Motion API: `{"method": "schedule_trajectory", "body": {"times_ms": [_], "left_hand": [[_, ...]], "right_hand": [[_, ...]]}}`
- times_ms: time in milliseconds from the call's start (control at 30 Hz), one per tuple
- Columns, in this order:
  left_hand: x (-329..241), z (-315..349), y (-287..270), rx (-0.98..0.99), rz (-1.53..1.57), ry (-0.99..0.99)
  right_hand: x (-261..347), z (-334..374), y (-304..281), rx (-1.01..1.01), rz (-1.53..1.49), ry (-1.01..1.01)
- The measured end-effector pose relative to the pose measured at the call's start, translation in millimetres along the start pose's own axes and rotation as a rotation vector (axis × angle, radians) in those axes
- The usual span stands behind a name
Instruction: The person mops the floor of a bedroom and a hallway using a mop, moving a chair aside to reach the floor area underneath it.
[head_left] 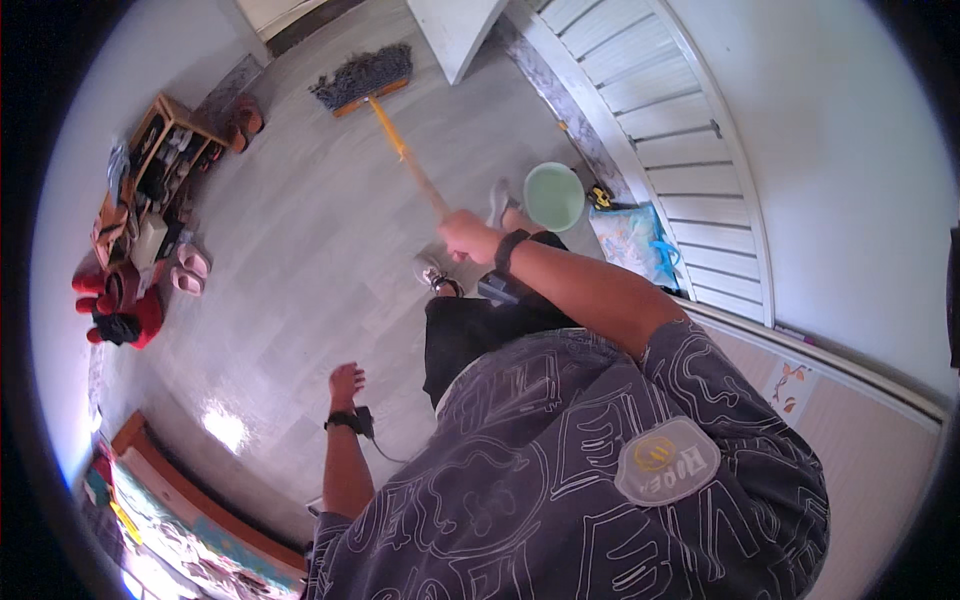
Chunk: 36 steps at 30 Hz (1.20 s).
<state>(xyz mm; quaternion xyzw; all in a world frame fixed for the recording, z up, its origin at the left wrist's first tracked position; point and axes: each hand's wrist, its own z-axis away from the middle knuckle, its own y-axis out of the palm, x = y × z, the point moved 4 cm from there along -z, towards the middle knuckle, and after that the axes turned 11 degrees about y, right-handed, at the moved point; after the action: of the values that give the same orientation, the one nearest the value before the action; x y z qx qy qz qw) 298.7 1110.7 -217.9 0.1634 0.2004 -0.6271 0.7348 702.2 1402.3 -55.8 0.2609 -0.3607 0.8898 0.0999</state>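
Observation:
My right hand (pixel 470 238) is closed round the wooden handle of a mop (pixel 388 127). The handle runs forward and slightly left from my fist. Its far end joins a wide wooden bar, and the shaggy dark grey mop head (pixel 362 76) lies on the floor beyond it. My left hand (pixel 347 382) hangs off to the left over the floor, holding nothing, with its fingers apart. A strap with a small black box sits on the left wrist, and a dark band is on the right one.
A pale green bucket (pixel 554 196) stands by my foot, beside a patterned bag (pixel 632 240). Along the left wall is a shoe rack (pixel 165 160), with pink slippers (pixel 190 270) near it. A white door (pixel 455 35) juts out ahead. A bed (pixel 190 490) fills the lower left.

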Motion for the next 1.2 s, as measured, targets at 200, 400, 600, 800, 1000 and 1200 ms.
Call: {"method": "schedule_trajectory", "body": {"times_ms": [200, 400, 600, 800, 1000, 1200], "left_hand": [[-89, -10, 19, -0.075, 0.013, 0.293], [82, -2, -27, 0.037, -0.109, 0.28], [91, 105, 16, -0.027, -0.102, -0.201], [51, 121, 19, -0.111, -0.062, -0.106], [-25, 118, 67, -0.013, -0.258, 0.069], [-64, 120, 142, 0.112, -0.521, 0.173]], "right_hand": [[30, -14, 57, 0.195, -1.498, 0.581], [73, -10, 37, 0.27, -1.321, 0.594], [12, 26, -10, 0.279, -1.405, 0.565], [-77, 85, 1, 0.168, -1.408, 0.575], [-195, 194, 3, 0.061, -1.329, 0.626], [-244, 310, 81, -0.299, -0.208, 0.057]]}}
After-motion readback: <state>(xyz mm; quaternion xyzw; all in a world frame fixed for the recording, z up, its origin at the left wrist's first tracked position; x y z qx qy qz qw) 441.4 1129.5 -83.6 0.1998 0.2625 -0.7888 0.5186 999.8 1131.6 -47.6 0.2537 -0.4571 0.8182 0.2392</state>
